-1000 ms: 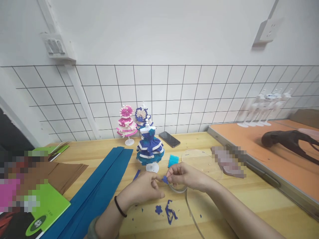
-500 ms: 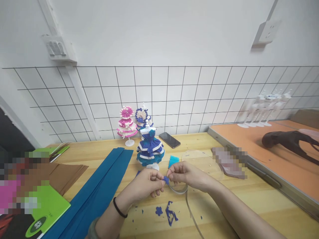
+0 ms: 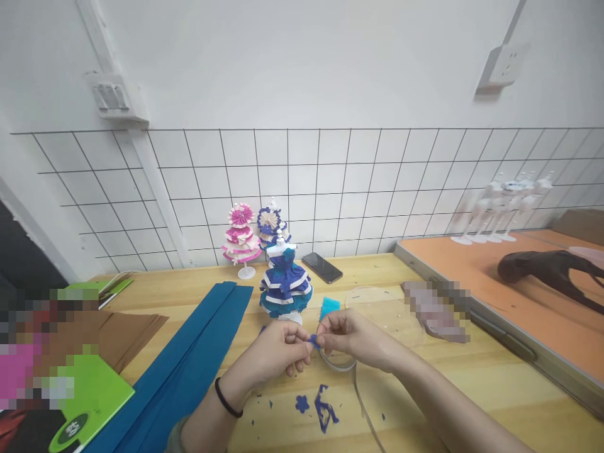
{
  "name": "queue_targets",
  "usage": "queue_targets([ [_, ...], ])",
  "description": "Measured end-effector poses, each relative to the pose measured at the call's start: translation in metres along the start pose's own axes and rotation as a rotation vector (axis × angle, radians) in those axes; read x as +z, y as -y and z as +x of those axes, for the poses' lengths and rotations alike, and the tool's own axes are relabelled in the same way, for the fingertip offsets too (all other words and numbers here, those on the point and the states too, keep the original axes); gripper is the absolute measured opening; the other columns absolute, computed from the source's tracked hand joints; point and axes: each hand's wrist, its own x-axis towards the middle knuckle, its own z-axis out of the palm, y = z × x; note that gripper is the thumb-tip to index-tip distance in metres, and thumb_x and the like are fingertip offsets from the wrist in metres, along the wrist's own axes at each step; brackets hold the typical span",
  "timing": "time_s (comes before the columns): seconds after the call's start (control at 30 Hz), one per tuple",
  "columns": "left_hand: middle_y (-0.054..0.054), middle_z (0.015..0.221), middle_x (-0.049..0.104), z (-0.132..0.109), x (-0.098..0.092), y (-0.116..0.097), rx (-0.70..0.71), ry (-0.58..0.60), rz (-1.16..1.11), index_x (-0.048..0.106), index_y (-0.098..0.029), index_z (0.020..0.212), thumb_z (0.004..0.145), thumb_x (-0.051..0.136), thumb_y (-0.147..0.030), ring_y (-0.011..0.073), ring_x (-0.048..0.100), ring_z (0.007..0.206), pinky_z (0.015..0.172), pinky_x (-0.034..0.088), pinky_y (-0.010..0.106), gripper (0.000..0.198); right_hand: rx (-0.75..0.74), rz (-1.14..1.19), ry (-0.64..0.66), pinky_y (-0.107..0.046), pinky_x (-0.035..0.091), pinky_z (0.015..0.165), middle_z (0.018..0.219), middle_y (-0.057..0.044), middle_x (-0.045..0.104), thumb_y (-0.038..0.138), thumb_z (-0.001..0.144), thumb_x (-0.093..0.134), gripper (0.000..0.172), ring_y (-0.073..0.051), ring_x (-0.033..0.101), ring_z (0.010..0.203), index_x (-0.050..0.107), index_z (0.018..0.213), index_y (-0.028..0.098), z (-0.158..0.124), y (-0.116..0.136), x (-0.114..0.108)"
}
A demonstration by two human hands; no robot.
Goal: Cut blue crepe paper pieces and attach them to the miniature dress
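Between my fingertips is a small dark-blue paper piece (image 3: 313, 340), mostly covered by the fingers. My left hand (image 3: 280, 345) pinches its left side, and my right hand (image 3: 355, 336) pinches it from the right. Below them on the table lie a blue paper flower (image 3: 302, 404) and a cut-out blue paper scrap (image 3: 324, 409). Just behind my hands stands a small white dress form wearing a layered blue and teal paper dress (image 3: 285, 283). A turquoise bristly piece (image 3: 329, 307) sits behind my right hand, and a pale ring-shaped band (image 3: 337, 366) shows under it.
Teal paper sheets (image 3: 189, 358) and a green packet (image 3: 94, 396) lie at left. Behind are a pink paper dress (image 3: 241, 242) and a phone (image 3: 322, 267). An orange board (image 3: 453, 264) at right bears white dress forms (image 3: 512, 195) and a dark hand-shaped object (image 3: 542, 267).
My right fingertips have closed further over the blue paper piece, so less of it shows. My left hand keeps nearly the same place. The view has shifted slightly.
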Motion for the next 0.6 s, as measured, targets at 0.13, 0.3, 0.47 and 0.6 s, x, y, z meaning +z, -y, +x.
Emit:
queue_targets([
  [0.13, -0.001, 0.053, 0.058, 0.0, 0.0, 0.001, -0.031, -0.03, -0.022, 0.057, -0.013, 0.075, 0.066, 0.056, -0.029, 0.0071, 0.049, 0.043, 0.037, 0.035, 0.016, 0.018, -0.077, -0.099, -0.082, -0.022, 0.037, 0.052, 0.062, 0.001, 0.054, 0.038, 0.075, 0.056, 0.023, -0.011, 0.048, 0.056, 0.056, 0.073, 0.015, -0.003, 0.006, -0.002],
  [0.3, 0.001, 0.057, 0.059, 0.0, 0.001, 0.002, -0.072, -0.015, -0.257, 0.057, -0.013, 0.075, 0.071, 0.051, -0.045, 0.0072, 0.051, 0.044, 0.037, 0.035, 0.015, 0.033, -0.309, -0.484, -0.224, -0.026, 0.04, 0.061, 0.071, -0.002, 0.057, 0.031, 0.081, 0.049, 0.016, -0.015, 0.051, 0.067, 0.056, 0.072, 0.019, -0.008, 0.015, -0.002],
  [0.47, 0.002, 0.063, 0.059, -0.001, 0.002, 0.002, -0.05, 0.011, -0.424, 0.054, -0.014, 0.076, 0.071, 0.052, -0.046, 0.0074, 0.052, 0.047, 0.037, 0.035, 0.015, 0.032, -0.489, -0.695, -0.144, -0.028, 0.041, 0.063, 0.077, -0.006, 0.057, 0.027, 0.085, 0.044, 0.019, -0.017, 0.052, 0.071, 0.06, 0.079, 0.02, -0.011, 0.017, -0.001],
  [0.6, 0.001, 0.063, 0.058, -0.002, 0.001, 0.001, -0.022, 0.018, -0.377, 0.056, -0.013, 0.068, 0.068, 0.059, -0.032, 0.0059, 0.049, 0.048, 0.036, 0.034, 0.013, 0.019, -0.516, -0.739, -0.109, -0.028, 0.041, 0.065, 0.079, -0.006, 0.057, 0.024, 0.085, 0.043, 0.019, -0.017, 0.052, 0.073, 0.06, 0.081, 0.02, -0.012, 0.018, -0.001],
])
